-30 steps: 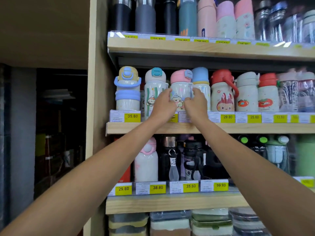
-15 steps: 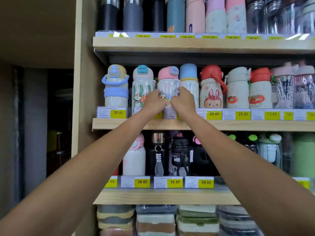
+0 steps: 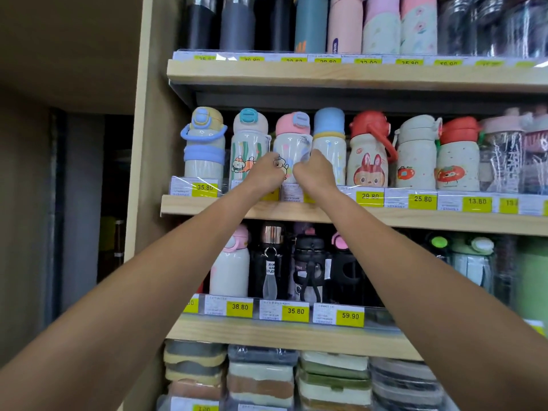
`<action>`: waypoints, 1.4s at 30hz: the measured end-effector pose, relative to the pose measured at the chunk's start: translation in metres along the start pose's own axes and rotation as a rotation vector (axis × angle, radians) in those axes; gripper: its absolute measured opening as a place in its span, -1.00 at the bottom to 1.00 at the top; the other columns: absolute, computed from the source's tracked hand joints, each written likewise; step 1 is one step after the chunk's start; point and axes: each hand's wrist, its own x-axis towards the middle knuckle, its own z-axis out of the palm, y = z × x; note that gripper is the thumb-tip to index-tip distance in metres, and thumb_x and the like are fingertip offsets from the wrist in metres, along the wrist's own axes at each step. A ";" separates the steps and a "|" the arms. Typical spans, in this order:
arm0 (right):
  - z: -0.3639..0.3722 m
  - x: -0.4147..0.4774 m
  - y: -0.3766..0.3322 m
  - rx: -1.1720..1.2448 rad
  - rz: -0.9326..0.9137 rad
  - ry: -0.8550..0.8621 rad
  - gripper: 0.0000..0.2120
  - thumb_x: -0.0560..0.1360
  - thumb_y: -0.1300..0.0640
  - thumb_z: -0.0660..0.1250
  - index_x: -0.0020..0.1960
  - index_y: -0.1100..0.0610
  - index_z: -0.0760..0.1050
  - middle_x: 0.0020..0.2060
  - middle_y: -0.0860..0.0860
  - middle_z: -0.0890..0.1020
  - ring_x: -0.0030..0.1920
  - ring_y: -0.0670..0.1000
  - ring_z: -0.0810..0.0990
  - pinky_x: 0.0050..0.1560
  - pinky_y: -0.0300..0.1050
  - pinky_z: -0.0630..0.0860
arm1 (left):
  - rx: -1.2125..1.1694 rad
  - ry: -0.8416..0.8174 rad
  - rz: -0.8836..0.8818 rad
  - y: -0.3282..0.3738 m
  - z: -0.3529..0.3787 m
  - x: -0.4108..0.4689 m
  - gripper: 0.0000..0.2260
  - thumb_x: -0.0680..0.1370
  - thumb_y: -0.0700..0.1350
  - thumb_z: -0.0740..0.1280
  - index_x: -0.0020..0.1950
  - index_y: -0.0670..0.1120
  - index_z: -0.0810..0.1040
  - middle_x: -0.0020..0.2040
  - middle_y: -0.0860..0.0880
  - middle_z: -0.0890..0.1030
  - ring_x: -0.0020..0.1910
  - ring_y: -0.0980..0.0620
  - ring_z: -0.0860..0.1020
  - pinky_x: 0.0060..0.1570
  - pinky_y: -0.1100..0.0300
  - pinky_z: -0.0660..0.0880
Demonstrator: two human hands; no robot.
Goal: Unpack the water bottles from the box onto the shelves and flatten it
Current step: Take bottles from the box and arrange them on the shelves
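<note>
A pink-lidded water bottle (image 3: 292, 140) in clear wrap stands on the middle shelf (image 3: 415, 221), between a teal-lidded bottle (image 3: 249, 143) and a blue-lidded bottle (image 3: 329, 137). My left hand (image 3: 265, 173) grips its lower left side with curled fingers. My right hand (image 3: 314, 173) grips its lower right side, fingers reaching into the gap beside the blue-lidded bottle. The two hands almost meet in front of the bottle. The box is out of view.
More bottles fill the middle shelf to the right, among them a red-lidded rabbit bottle (image 3: 369, 155). The top shelf (image 3: 355, 74) holds tall flasks. The lower shelf (image 3: 281, 333) carries dark bottles, with stacked lunch boxes (image 3: 261, 378) beneath. A wooden side panel (image 3: 148, 173) bounds the left.
Both hands have slid lower on the pink-lidded bottle and drawn closer together, with fingers more curled. The view has shifted slightly.
</note>
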 end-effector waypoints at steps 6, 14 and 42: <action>0.005 0.000 0.004 0.005 -0.040 0.050 -0.93 0.51 0.24 0.14 -0.06 0.21 0.38 -0.26 0.04 0.43 -0.20 0.09 0.41 -0.35 -0.11 0.24 | 0.008 -0.054 -0.026 -0.001 -0.003 0.002 -0.82 0.44 -0.41 0.07 -0.13 -0.15 0.31 -0.27 -0.04 0.31 -0.31 0.05 0.26 -0.35 0.20 0.20; 0.006 0.008 0.005 -0.020 -0.017 0.066 -0.92 0.54 0.21 0.14 0.01 0.21 0.36 -0.10 0.08 0.43 -0.13 0.08 0.40 -0.32 -0.11 0.23 | -0.018 -0.031 0.012 -0.005 -0.001 0.003 -0.83 0.49 -0.38 0.08 -0.10 -0.16 0.39 -0.22 -0.03 0.35 -0.23 0.02 0.29 -0.42 0.35 0.23; 0.015 -0.006 0.004 -0.099 -0.078 0.182 -0.81 0.55 0.24 0.12 -0.23 0.22 0.39 -0.22 0.15 0.48 -0.20 0.10 0.39 -0.36 -0.09 0.12 | -0.053 -0.009 0.065 -0.015 -0.002 0.009 -0.80 0.47 -0.39 0.14 0.02 -0.22 0.43 -0.16 -0.08 0.41 -0.13 -0.06 0.37 -0.23 0.19 0.29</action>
